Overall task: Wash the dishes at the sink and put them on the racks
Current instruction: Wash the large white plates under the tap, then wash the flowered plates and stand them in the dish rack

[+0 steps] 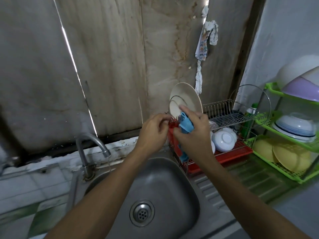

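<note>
Two grips meet at the dish rack (229,114) beside the sink (172,183).

Right grip (195,133) grasps a blue cloth (185,125) at the lower edge of a cream plate (185,99), which stands upright in the rack's top tier. Left grip (152,133) is curled at the rack's red tray (231,153); whether it pinches anything cannot be told. White bowls (223,139) lie upturned on the lower tier. A thin stream runs from the tap (93,145).

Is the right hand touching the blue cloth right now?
Touching. The head view shows the right hand gripping the blue cloth, which bunches out above the grip and hangs below it.
</note>
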